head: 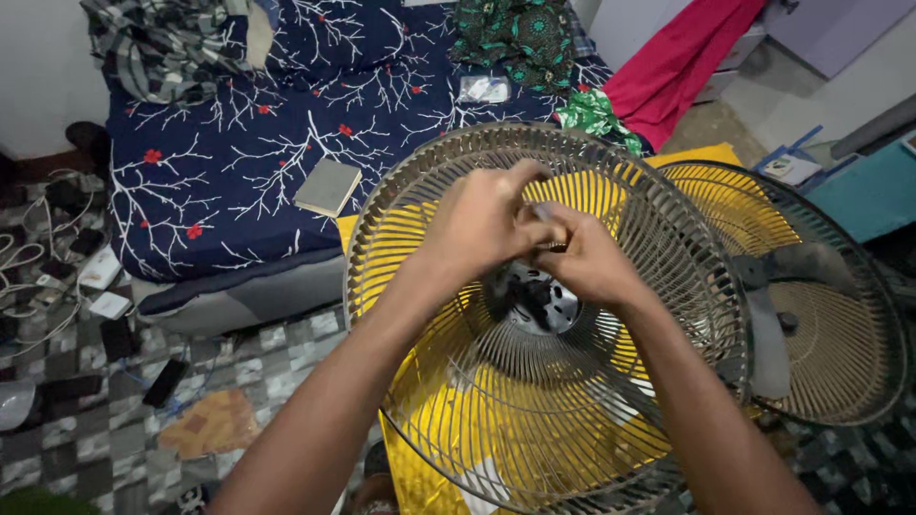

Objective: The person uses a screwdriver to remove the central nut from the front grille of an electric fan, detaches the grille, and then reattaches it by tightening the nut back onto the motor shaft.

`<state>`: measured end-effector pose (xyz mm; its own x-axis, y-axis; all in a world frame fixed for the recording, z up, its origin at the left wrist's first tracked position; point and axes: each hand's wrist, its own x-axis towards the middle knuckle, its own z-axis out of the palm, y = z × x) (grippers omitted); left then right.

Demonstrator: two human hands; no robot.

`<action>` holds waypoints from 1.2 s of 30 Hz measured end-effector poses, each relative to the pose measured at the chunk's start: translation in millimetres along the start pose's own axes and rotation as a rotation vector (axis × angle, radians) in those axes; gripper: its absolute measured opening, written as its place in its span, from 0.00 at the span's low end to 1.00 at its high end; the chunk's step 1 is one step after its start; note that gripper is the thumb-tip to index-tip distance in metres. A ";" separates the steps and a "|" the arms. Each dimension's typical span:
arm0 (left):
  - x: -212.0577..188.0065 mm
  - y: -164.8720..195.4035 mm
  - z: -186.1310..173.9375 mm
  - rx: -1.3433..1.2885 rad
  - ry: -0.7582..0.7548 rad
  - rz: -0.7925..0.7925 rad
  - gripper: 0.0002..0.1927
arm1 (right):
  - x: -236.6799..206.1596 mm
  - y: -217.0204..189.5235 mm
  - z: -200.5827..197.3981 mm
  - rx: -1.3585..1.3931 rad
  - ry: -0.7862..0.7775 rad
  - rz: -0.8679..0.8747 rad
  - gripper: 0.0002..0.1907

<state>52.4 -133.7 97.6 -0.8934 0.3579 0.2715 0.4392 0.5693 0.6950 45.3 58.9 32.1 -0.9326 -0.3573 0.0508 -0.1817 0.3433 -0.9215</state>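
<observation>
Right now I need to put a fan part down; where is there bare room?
The mattress is bare around the grey book, between it and the checked cloth. The tiled floor is free between the mattress edge and the wire fan guard. Cables and chargers crowd the left floor; both hands fill the guard's centre.

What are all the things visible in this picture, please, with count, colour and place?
round wire fan guard: one, pale metal, centre, under both hands
second fan guard with grey blades: one, dark, right
yellow sheet: one, beneath the guards
mattress cover with branch pattern: one, dark blue, upper left
small flat book: one, grey-green, on the mattress
red cloth: one, upper right
green patterned cloth: one, top centre
cables and chargers: several, white and black, left floor
left hand: one, at the guard's hub
right hand: one, touching the left hand
</observation>
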 end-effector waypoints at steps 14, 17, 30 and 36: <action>11.9 -35.7 25.4 -0.171 0.078 0.329 0.15 | 3.5 21.4 -0.5 -0.116 0.026 0.013 0.10; 8.6 -31.5 19.7 -0.104 0.083 0.287 0.10 | 3.9 20.6 2.7 -0.084 0.030 0.047 0.13; 8.4 -22.1 15.1 -0.064 0.185 0.337 0.24 | 2.8 6.0 3.6 -0.152 0.021 0.014 0.11; 7.9 -20.3 12.3 -0.203 0.121 0.399 0.20 | 1.3 3.4 5.2 -0.176 0.015 0.028 0.14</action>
<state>37.5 -133.4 77.5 -0.6680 0.4241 0.6115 0.7345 0.2439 0.6332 45.1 55.0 27.0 -0.9424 -0.3328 0.0327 -0.2059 0.5005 -0.8409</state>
